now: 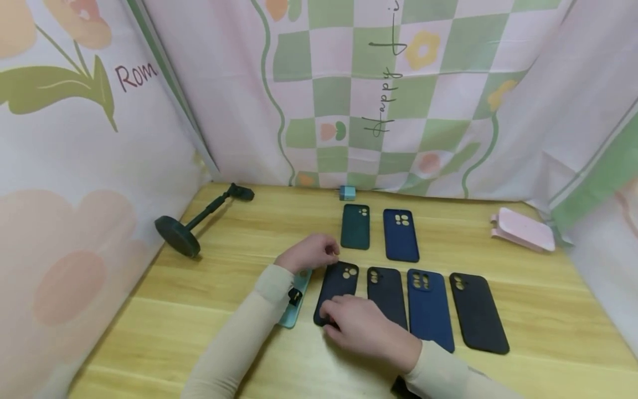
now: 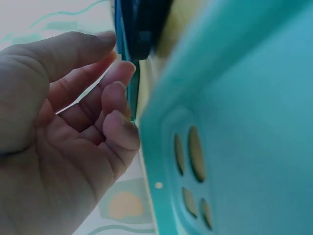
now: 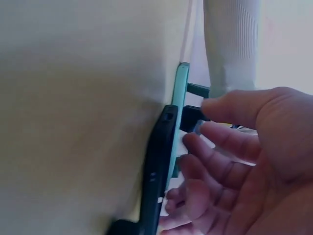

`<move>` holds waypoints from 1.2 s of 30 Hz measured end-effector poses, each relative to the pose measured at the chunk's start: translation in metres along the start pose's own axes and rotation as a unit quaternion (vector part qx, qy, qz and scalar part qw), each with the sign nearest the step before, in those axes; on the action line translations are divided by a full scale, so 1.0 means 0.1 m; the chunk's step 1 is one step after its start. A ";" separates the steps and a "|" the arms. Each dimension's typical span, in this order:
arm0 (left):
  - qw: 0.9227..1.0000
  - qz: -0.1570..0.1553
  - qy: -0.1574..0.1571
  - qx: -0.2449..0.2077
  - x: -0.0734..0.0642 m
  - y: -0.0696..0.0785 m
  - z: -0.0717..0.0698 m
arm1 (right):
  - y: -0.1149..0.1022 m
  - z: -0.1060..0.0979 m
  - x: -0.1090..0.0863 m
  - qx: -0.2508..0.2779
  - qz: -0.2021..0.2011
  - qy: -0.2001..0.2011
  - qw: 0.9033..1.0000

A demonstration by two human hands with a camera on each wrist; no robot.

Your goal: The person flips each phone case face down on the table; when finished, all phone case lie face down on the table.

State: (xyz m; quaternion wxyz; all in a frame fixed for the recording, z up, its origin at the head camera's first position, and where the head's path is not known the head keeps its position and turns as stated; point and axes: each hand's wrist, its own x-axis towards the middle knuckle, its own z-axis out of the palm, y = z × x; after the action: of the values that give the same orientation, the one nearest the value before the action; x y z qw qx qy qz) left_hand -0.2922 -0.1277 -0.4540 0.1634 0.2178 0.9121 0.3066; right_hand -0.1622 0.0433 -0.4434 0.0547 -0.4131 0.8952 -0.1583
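A dark phone case with camera holes lies flat at the left of the near row. By its upper left corner is my left hand, fingers loosely bent, with nothing visible between thumb and fingertips in the left wrist view. My right hand hovers over the case's lower right part. Its fingers are relaxed and apart in the right wrist view, close to the case's edge; whether they touch it I cannot tell. A mint-green phone case lies partly hidden under my left forearm.
Rightward in the near row are a black case, a blue case and another black case. Behind lie a green case and a navy case. A charger, a dark stand and a pink holder are farther out.
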 end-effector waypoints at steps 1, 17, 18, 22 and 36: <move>1.000 0.000 -0.001 0.002 0.00 0.00 0.00 | -0.01 0.00 0.02 -0.005 0.001 -0.010 1.000; 1.000 0.002 -0.013 0.023 0.03 -0.09 0.05 | -0.08 0.02 0.24 0.000 0.003 -0.089 0.996; 1.000 0.001 -0.013 0.020 0.03 -0.09 0.05 | -0.08 0.02 0.24 0.002 0.003 -0.089 0.996; 1.000 -0.011 -0.018 0.001 0.01 -0.08 0.04 | -0.07 0.04 0.25 0.008 0.000 -0.091 0.996; 0.990 0.018 0.058 -0.124 -0.09 -0.02 -0.11 | 0.07 -0.16 0.07 0.056 -0.085 0.021 0.995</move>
State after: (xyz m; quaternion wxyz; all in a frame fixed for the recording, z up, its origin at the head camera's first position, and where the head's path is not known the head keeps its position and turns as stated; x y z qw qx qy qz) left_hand -0.2899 -0.1397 -0.4452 0.1302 0.1944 0.8710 0.4319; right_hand -0.1749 0.0461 -0.4300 0.0453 -0.4809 0.8472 -0.2212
